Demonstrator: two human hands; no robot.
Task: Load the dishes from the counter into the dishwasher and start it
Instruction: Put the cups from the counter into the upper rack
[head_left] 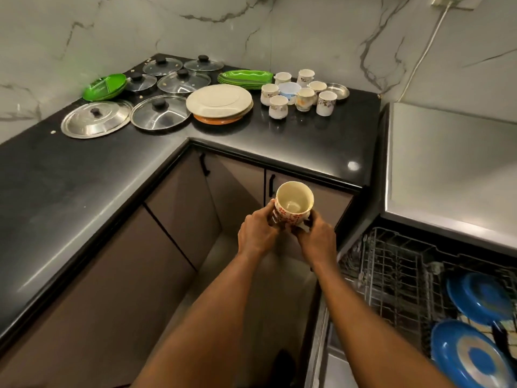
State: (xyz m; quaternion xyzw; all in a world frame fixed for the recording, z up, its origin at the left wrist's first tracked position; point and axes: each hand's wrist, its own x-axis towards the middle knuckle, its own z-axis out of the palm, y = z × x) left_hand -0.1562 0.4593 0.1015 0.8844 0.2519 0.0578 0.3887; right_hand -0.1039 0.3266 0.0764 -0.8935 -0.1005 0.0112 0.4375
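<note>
The black surface (84,191) carries six lids (159,112) and eight cups (278,106). The dishwasher rack (391,270) holds two blue plates (472,357). The left hand (256,233) and right hand (317,238) curl together round one red-flowered cup (293,204), held in the air left of the rack.

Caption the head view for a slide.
Left hand and right hand hold a red-flowered cream ceramic cup near the wire dishwasher rack.
</note>
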